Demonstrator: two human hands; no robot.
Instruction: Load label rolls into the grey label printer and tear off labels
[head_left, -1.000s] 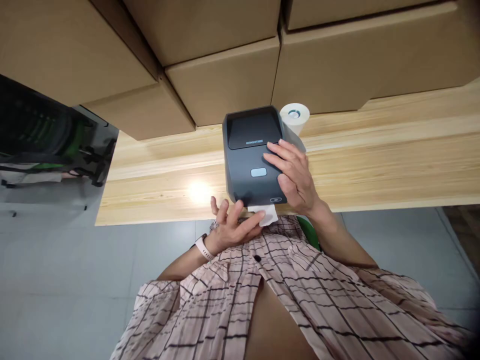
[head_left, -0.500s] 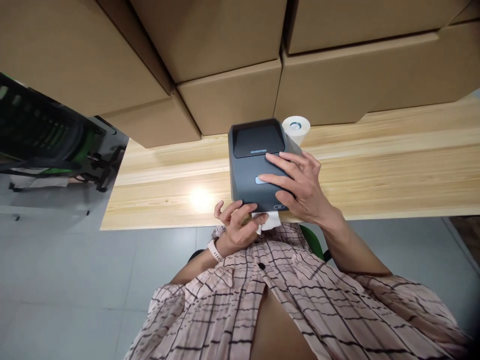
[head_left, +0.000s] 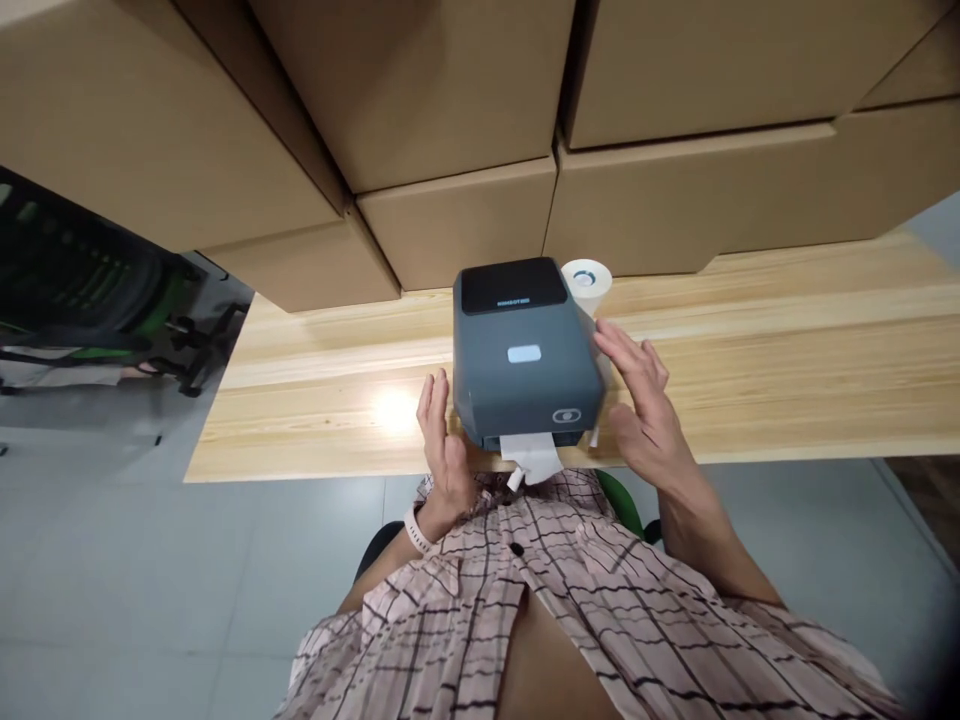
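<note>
A dark grey-blue label printer (head_left: 525, 385) with a black lid window stands near the front edge of the wooden table. White label paper (head_left: 534, 458) with a torn, curled end sticks out of its front slot. My left hand (head_left: 444, 455) is beside the printer's left side, fingers extended and holding nothing. On the other side, my right hand (head_left: 649, 410) has its fingers outstretched; the fingertips are close to the printer's right side, and I cannot tell whether they touch it. Behind the printer's right rear corner stands a white paper roll (head_left: 587, 285).
Large cardboard boxes (head_left: 457, 235) are stacked along the back of the wooden table (head_left: 787, 370). A black-and-green office chair (head_left: 90, 280) is on the floor at the left. Part of a green seat (head_left: 621, 500) shows beneath me.
My left hand has let go of the label paper and moved to the printer's left side. My right hand has come off the printer's top to its right side. The view has tilted slightly.
</note>
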